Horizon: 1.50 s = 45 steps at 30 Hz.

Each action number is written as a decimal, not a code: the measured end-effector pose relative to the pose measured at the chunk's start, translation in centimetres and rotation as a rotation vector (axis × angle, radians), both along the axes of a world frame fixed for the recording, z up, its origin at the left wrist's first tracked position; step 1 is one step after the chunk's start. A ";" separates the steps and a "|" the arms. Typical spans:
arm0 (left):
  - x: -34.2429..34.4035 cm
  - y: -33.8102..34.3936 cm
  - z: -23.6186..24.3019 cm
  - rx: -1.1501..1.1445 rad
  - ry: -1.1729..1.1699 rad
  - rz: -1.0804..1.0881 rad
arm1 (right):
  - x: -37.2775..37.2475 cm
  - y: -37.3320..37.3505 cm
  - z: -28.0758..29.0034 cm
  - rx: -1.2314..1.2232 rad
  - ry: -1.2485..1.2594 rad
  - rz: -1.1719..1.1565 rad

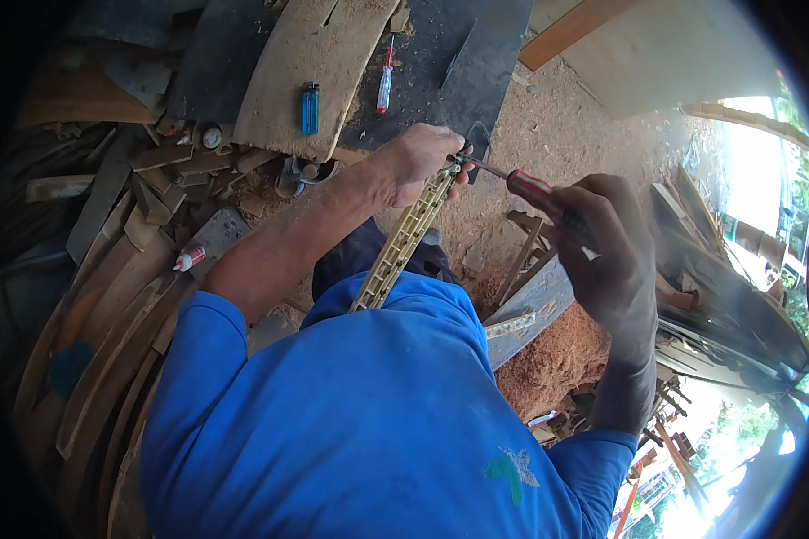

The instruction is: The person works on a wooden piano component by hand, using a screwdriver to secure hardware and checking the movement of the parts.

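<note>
My left hand (418, 162) is closed around the far end of a long yellowish ribbed strip (403, 238), open-celled like a ladder. Its near end rests against my blue shirt. In my right hand (613, 242) is a screwdriver (532, 187) with a red and dark handle. The screwdriver's shaft points left and its tip meets the strip's far end, beside my left fingertips. A small dark part (466, 146) shows at that end, too small to name. What exactly the tip touches is hidden by the fingers.
On the dark bench (413, 99) ahead lie a second screwdriver (386, 81) and a curved board (301, 63) bearing a blue lighter (310, 109). Wood offcuts (153, 198) and a small white-and-red bottle (190, 259) are at left. Sawdust (557, 359) is piled at right near a metallic-looking plank (544, 301).
</note>
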<state>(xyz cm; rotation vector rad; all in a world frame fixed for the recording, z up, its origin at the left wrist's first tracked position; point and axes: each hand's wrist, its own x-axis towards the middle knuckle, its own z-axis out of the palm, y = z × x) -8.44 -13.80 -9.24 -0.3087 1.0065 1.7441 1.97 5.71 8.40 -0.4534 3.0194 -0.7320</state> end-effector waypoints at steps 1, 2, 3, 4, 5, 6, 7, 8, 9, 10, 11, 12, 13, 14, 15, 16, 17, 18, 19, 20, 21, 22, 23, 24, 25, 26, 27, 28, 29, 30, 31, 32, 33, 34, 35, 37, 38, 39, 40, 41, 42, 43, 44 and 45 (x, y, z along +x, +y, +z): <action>0.0 0.1 0.1 -0.018 -0.006 -0.006 | -0.1 0.0 -0.1 0.001 0.001 0.002; -0.1 0.0 0.2 -0.017 -0.005 -0.004 | -0.1 0.1 -0.4 0.022 0.050 0.011; -0.1 0.1 0.3 -0.017 -0.005 -0.007 | 0.0 0.2 -0.6 0.035 0.076 0.012; -0.1 0.2 0.3 -0.016 -0.004 -0.010 | 0.2 0.2 -0.8 0.048 0.099 0.011; -0.1 0.1 0.2 -0.014 -0.004 -0.014 | 0.5 0.0 -1.1 0.108 0.063 -0.085; -0.1 -0.1 0.0 -0.005 -0.010 -0.007 | 0.4 -0.2 -1.1 0.133 0.045 -0.130; -0.2 -0.2 -0.1 0.004 -0.015 0.000 | 0.3 -0.4 -1.1 0.160 0.026 -0.176; -0.2 -0.3 -0.1 0.001 -0.015 0.000 | -0.3 -0.7 -0.6 0.077 0.110 -0.103; -0.3 -0.4 0.3 -0.013 -0.020 0.000 | -0.4 -0.6 -0.6 0.037 0.150 -0.067; -0.4 -0.5 0.5 -0.028 -0.025 0.001 | -0.5 -0.5 -0.5 -0.003 0.189 -0.028; -0.4 -0.5 0.4 -0.028 -0.027 0.002 | -0.4 -0.1 -0.6 -0.009 0.149 -0.042; -0.4 -0.5 0.3 -0.017 -0.017 -0.003 | -0.4 0.0 -0.7 -0.012 0.132 -0.046; -0.5 -0.5 0.3 -0.006 -0.007 -0.008 | -0.1 0.1 -0.9 -0.014 0.111 -0.055; -0.5 -0.5 0.2 -0.006 -0.007 -0.007 | 0.1 0.1 -0.9 0.023 0.063 -0.075; -0.5 -0.5 0.3 -0.018 0.000 -0.010 | 0.3 0.2 -1.0 0.062 0.017 -0.098; -0.5 -0.5 0.3 -0.030 0.007 -0.013 | 0.5 0.1 -1.2 0.063 0.018 -0.101; -0.5 -0.7 0.3 -0.029 0.008 -0.015 | 0.6 0.0 -1.4 0.132 -0.013 -0.139; -0.7 -1.0 0.2 -0.021 0.008 -0.017 | 0.4 -0.1 -1.6 0.166 -0.028 -0.158; -0.8 -1.1 0.1 -0.013 0.008 -0.018 | 0.3 -0.3 -1.7 0.201 -0.045 -0.178; -0.7 -1.0 0.1 -0.012 0.008 -0.021 | -0.2 -0.4 -1.8 0.070 0.083 -0.102; -0.7 -1.1 0.1 -0.021 0.001 -0.008 | -0.5 -0.3 -1.8 -0.001 0.148 -0.060; -0.7 -1.1 0.1 -0.031 -0.006 0.005 | -0.8 -0.2 -1.9 -0.066 0.213 -0.018; -0.8 -1.1 0.2 -0.032 -0.004 0.007 | -0.9 0.3 -2.0 -0.053 0.223 0.009; -0.8 -1.0 0.3 -0.022 -0.013 0.006 | -0.8 0.4 -2.0 -0.045 0.226 0.022; -0.8 -0.9 0.4 -0.012 -0.022 0.004 | -0.7 0.4 -1.9 -0.038 0.230 0.033; -0.7 -0.8 0.3 -0.012 -0.022 0.004 | -0.4 0.1 -1.7 0.019 0.141 -0.027; -0.7 -0.6 0.3 -0.024 -0.039 0.020 | -0.1 0.0 -1.5 0.074 0.052 -0.089; -0.7 -0.6 0.3 -0.035 -0.056 0.036 | 0.1 -0.1 -1.6 0.073 0.053 -0.091; -0.7 -0.7 0.3 -0.036 -0.054 0.034 | 0.3 -0.2 -1.8 0.149 -0.009 -0.140; -0.8 -0.9 0.4 -0.030 -0.048 0.020 | 0.3 -0.3 -1.8 0.182 -0.042 -0.164; -0.8 -1.0 0.4 -0.024 -0.042 0.005 | 0.3 -0.4 -1.8 0.218 -0.075 -0.190; -0.9 -0.9 0.3 -0.028 -0.043 0.002 | -0.3 -0.7 -1.4 0.074 0.062 -0.113; -0.9 -1.0 0.1 -0.020 -0.070 0.014 | -0.6 -0.6 -1.6 -0.004 0.126 -0.079; -0.9 -1.0 -0.1 -0.012 -0.098 0.024 | -0.9 -0.4 -1.8 -0.078 0.190 -0.042; -1.0 -1.0 -0.1 -0.019 -0.102 0.018 | -1.0 0.4 -2.2 -0.075 0.203 0.005; -1.2 -1.1 0.3 0.038 -0.081 0.001 | -0.7 0.6 -2.5 -0.079 0.209 0.040; -1.1 -1.1 0.1 0.030 -0.087 -0.007 | -0.7 0.2 -2.3 -0.035 0.209 0.052; -1.2 -1.1 -0.1 0.041 -0.094 -0.007 | -0.6 -0.1 -2.1 0.015 0.213 0.063; -1.2 -1.0 -0.2 0.053 -0.100 -0.007 | -0.4 -0.4 -2.0 0.012 0.212 0.052; -1.2 -1.2 -0.2 0.049 -0.102 -0.017 | -0.2 -0.6 -2.0 0.117 0.154 -0.005; -1.2 -1.4 -0.2 0.050 -0.113 -0.003 | -0.2 -0.8 -1.8 0.171 0.123 -0.033; -1.1 -1.4 -0.1 0.051 -0.123 0.012 | -0.3 -0.9 -1.7 0.226 0.095 -0.065; -1.1 -1.2 -0.1 0.052 -0.123 0.007 | -0.6 -1.1 -1.5 0.118 0.123 -0.042; -1.1 -1.1 -0.1 0.039 -0.125 0.007 | -0.9 -1.2 -1.3 0.007 0.153 -0.012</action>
